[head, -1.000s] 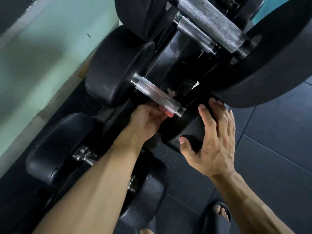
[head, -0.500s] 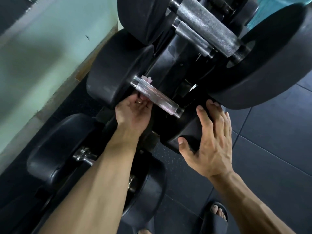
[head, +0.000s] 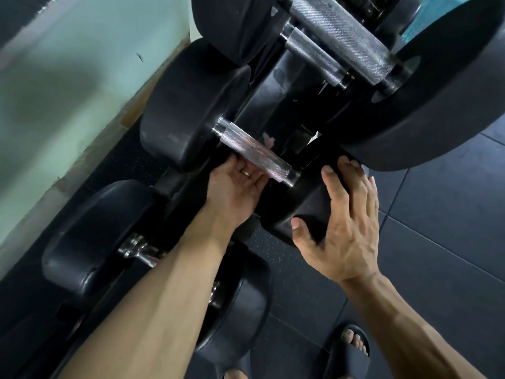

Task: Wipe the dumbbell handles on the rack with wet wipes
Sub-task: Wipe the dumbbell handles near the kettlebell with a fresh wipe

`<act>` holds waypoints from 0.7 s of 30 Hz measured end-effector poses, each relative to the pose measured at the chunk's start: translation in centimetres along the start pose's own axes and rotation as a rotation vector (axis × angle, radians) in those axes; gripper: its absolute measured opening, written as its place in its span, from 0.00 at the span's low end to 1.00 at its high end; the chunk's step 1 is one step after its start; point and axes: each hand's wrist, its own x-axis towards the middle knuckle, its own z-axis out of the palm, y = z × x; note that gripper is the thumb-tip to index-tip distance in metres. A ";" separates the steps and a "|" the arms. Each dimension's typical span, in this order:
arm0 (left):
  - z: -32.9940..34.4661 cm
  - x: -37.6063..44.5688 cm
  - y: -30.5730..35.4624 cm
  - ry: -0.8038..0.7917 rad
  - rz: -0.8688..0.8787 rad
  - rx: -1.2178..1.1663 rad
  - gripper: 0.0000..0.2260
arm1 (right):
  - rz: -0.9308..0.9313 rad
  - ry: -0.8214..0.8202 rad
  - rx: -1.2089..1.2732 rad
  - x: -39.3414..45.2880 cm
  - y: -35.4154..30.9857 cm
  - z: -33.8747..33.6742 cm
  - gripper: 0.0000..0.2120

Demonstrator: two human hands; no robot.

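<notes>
Wiping the underside of the middle dumbbell handle, with my left hand now back near the middle of the bar.

On the rack (head: 276,86) the dumbbell (head: 188,110) lies as before; my right hand (head: 347,222) stays spread flat on its near weight (head: 300,212) to hold it. My left hand (head: 235,187) has slid along under the handle (head: 254,151), fingers curled up behind it; a bit of pink wipe (head: 269,139) shows there. I judge this handle is almost done; the one below (head: 139,250) waits.
</notes>
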 end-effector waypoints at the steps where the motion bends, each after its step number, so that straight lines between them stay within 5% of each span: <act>1: 0.2 -0.1 -0.2 -0.001 -0.010 0.022 0.18 | 0.002 0.004 -0.001 0.0 0.0 0.0 0.36; 7: 1.0 1.6 1.8 0.128 0.202 -0.491 0.18 | -0.013 -0.007 0.003 0.0 0.2 0.0 0.36; 14: 0.8 0.5 1.8 0.026 0.120 -0.153 0.15 | 0.003 -0.016 0.013 0.0 0.2 -0.1 0.37; 21: 0.9 -0.5 2.0 0.221 0.242 0.054 0.11 | 0.014 -0.097 0.044 -0.1 -0.1 -0.8 0.37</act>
